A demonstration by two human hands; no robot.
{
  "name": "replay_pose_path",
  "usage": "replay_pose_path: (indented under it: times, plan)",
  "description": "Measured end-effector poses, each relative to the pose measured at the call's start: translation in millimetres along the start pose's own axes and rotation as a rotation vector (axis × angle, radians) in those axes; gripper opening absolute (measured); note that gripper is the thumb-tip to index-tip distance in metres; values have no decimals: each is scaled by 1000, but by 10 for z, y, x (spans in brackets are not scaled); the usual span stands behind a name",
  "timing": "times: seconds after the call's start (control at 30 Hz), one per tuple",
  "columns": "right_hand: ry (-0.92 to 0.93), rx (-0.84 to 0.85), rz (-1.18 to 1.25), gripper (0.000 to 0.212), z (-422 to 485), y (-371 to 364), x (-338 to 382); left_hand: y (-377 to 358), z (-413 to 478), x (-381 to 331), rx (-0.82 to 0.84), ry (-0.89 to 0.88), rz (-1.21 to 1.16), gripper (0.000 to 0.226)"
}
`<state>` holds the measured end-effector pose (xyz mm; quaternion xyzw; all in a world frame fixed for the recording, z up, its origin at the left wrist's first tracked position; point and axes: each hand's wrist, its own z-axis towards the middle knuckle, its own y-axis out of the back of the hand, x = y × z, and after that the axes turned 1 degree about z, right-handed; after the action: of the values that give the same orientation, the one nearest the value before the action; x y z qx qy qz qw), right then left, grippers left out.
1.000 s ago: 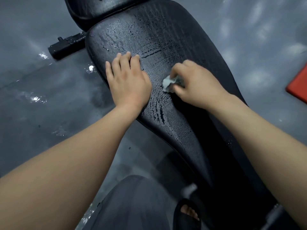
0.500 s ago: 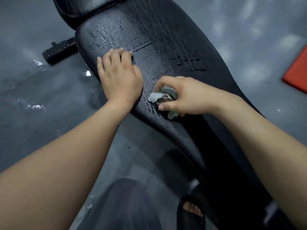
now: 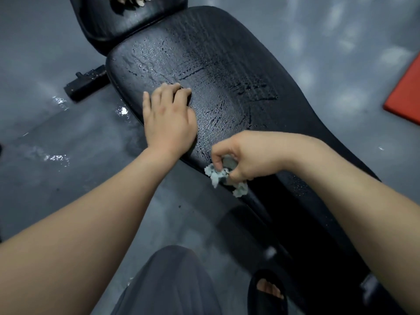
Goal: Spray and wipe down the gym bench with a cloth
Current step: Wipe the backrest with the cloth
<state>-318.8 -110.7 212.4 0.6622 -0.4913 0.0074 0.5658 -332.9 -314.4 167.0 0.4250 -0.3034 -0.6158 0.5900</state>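
Grey floor [image 3: 45, 114], wet patches, at left. Left hand [image 3: 169, 119] flat, fingers straight, resting on black gym bench [image 3: 227, 64]. Right hand [image 3: 250, 159] nearby, not touching left, pinching crumpled pale cloth [image 3: 216, 176] against bench's wet left edge. Red mat [image 3: 406, 94] far right.

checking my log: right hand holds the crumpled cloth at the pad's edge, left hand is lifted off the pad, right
No: in the head view the left hand rests on the pad, not lifted. The right hand does hold the crumpled cloth at the pad's edge.
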Motion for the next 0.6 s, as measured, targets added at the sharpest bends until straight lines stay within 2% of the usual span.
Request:
replay_pose_path:
  times: [0.07,0.1,0.17,0.27,0.3,0.33,0.47,0.6]
  plan:
    - [90,-156,-68,28,71,-13,39,-6,8,-12,-28,16,6,47]
    - [107,-177,-75,31,86,-9,69,-6,14,-21,-34,22,12,47]
    - [70,-103,-78,37,63,0,81,-10,13,-30,-28,24,21,46]
    - [-62,137,-94,35,-37,15,66,-25,-14,-10,-31,6,37,46]
    - [-72,155,-106,34,-53,17,70,-28,-18,-4,-34,5,41,46]
    - [-54,125,-112,34,-51,7,83,-26,-18,-6,-37,7,43,47]
    - [108,-175,-125,34,66,-63,56,-10,-12,-23,-31,20,47,48]
    - [132,-170,-85,25,15,-36,-112,-3,-19,-25,-11,21,57,48]
